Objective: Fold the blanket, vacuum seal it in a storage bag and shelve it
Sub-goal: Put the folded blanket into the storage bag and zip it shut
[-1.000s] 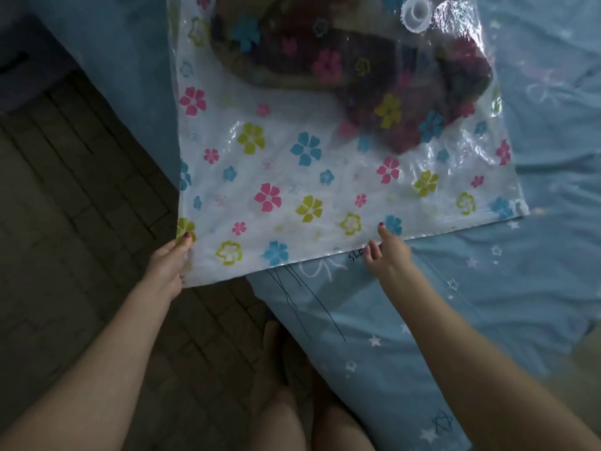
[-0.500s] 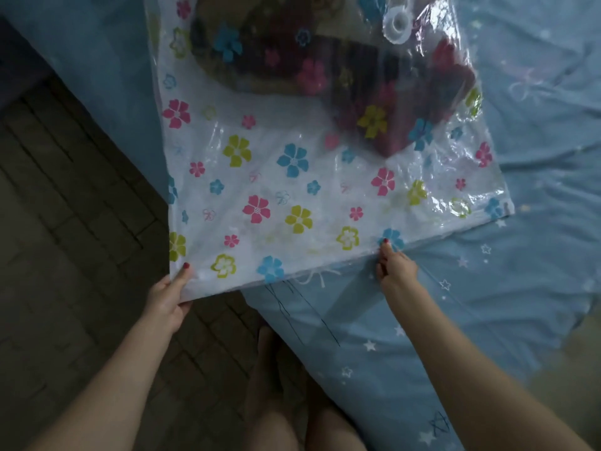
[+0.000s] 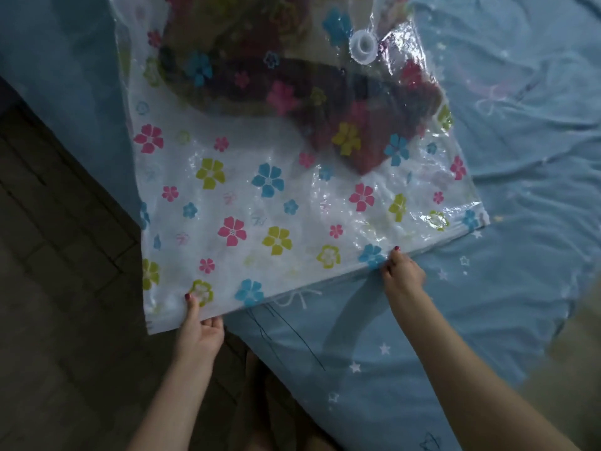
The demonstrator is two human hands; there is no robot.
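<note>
A clear storage bag [image 3: 260,203] printed with coloured flowers lies on the blue bed, its near end hanging past the bed's corner. Inside it, at the far end, sits the dark red and brown folded blanket [image 3: 325,92]. A white round valve [image 3: 363,45] is on the bag's top face. My left hand [image 3: 198,330] pinches the bag's near edge close to its left corner, thumb on top. My right hand [image 3: 401,271] pinches the same edge further right, over the bed.
The bed [image 3: 487,288] wears a light blue sheet with white stars and fills the right side. Dark wooden floor [image 3: 58,288] lies to the left and below. My bare legs [image 3: 260,402] stand at the bed's corner.
My left hand has slid right along the bag's near edge, away from the corner. My right hand stays pinched on the edge. The view has shifted, so the bag appears lower and further right.
</note>
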